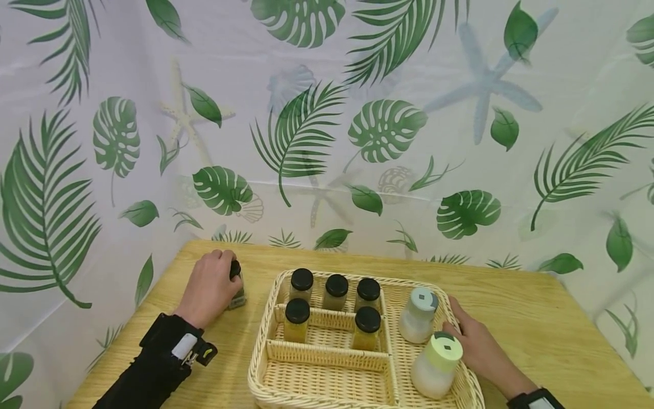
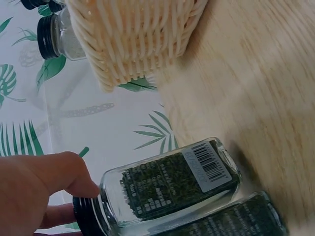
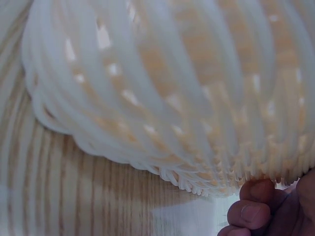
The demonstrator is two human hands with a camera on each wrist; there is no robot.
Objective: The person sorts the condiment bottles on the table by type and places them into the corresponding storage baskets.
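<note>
At the table's left side my left hand pinches the black lid of a glass jar of dried green herbs, thumb on one side and fingers on the other. A second jar of dark herbs lies alongside it in the left wrist view, partly cut off by the frame. My right hand grips the right rim of a wicker basket, its fingertips curled below the woven edge. In the basket's compartments stand several black-lidded spice jars, a white-lidded shaker and a yellow-green-lidded shaker.
The basket sits on a wooden table, with dividers splitting its left part into rows. Behind and to the left, a leaf-patterned cloth hangs along the table's edges.
</note>
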